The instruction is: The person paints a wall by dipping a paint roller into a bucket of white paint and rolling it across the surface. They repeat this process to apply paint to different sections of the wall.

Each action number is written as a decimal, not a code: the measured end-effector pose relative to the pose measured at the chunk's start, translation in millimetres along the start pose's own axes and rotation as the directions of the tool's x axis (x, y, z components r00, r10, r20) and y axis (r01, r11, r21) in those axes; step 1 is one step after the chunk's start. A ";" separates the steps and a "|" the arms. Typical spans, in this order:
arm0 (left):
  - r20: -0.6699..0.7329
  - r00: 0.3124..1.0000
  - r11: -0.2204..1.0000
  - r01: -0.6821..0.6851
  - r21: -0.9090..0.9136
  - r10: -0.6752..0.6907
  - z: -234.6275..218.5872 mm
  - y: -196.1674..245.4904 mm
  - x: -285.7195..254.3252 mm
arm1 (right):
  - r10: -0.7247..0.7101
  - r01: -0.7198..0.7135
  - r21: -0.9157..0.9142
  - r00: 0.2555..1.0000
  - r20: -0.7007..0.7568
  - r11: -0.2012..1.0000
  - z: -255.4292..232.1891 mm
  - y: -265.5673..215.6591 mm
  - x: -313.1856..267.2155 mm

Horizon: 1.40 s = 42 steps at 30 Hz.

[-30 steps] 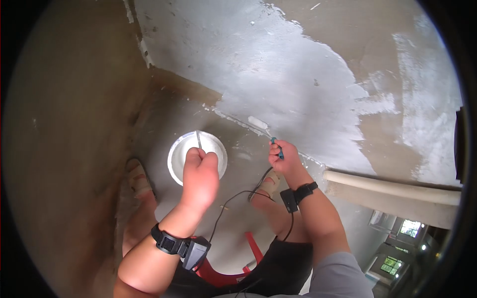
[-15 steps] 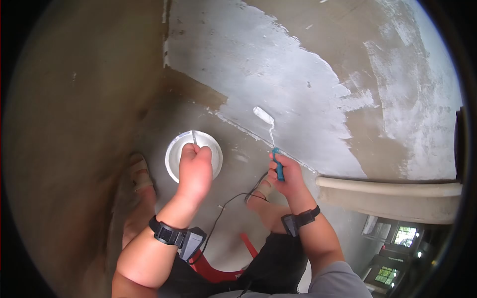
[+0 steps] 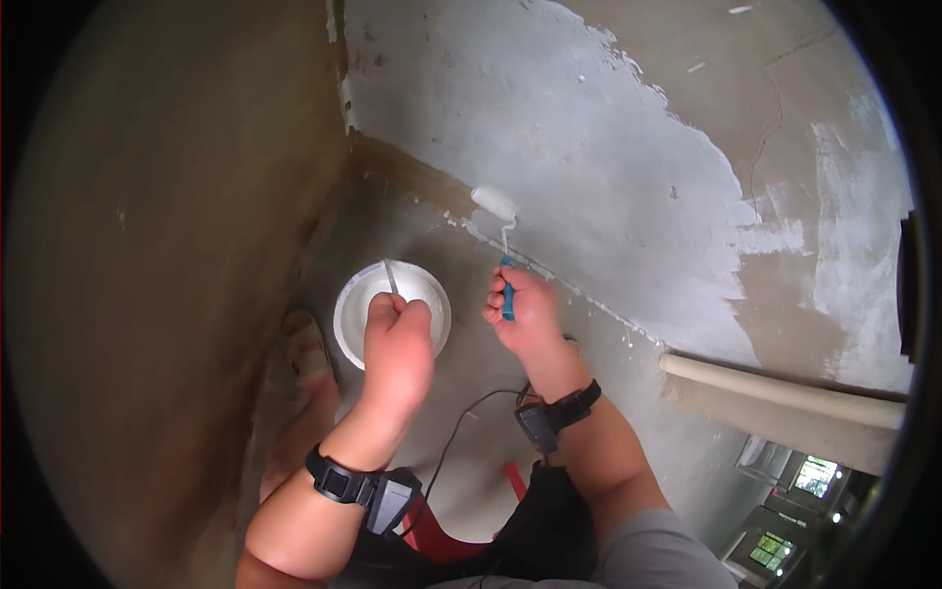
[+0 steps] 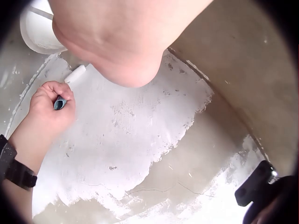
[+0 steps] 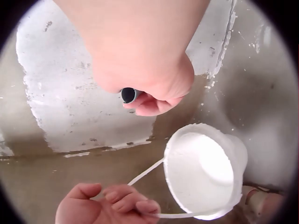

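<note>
My left hand (image 3: 400, 344) grips the thin handle (image 3: 392, 277) of a white bucket (image 3: 343, 329). The right wrist view shows the fingers curled under this handle, with white paint inside the bucket. My right hand (image 3: 527, 304) is wrapped around the teal grip (image 3: 508, 302) of a small paint roller. Its white roller sleeve (image 3: 494, 203) is at the low corner end of the white-coated wall area (image 3: 589, 177). In the left wrist view the open end of the roller grip (image 4: 60, 103) pokes out of the right fist.
A bare brown wall (image 3: 177, 245) rises on the left, meeting the coated wall at a corner. White drips line the wall base. A red stool (image 3: 442, 538) is beneath the person, and a black cable (image 3: 461, 417) hangs between the arms. A pale rounded ledge (image 3: 785, 383) lies right.
My right hand has carried the roller leftward along the wall base, toward the corner. The left hand keeps its hold on the bucket handle. The head view has shifted slightly.
</note>
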State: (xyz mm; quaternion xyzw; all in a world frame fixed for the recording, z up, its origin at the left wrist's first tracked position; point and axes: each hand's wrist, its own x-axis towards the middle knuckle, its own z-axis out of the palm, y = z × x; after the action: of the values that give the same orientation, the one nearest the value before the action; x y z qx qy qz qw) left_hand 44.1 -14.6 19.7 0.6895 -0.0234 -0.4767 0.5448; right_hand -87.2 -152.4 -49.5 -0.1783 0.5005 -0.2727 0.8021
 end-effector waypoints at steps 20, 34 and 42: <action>-0.076 0.995 0.990 -0.049 0.132 0.059 -0.8 13.8 28.8 | 0.392 -0.388 0.076 0.918 -0.054 0.919 -40.1 17.0 196.8; -0.159 0.986 0.993 -0.068 -0.099 0.052 -2.3 6.7 26.6 | 0.272 -0.280 0.206 0.960 0.068 0.938 4.8 -62.0 -2.7; -0.186 0.982 0.980 -0.070 -0.188 0.035 14.6 2.2 7.9 | 0.167 -0.171 0.026 0.980 0.108 0.985 -24.0 -34.8 -111.1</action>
State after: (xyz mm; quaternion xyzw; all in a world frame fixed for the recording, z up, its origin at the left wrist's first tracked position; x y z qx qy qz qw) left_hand 39.4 -30.5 17.1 0.6729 0.0548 -0.3972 0.6217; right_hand -156.8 -111.6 37.9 -0.1353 0.4661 -0.2025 0.8506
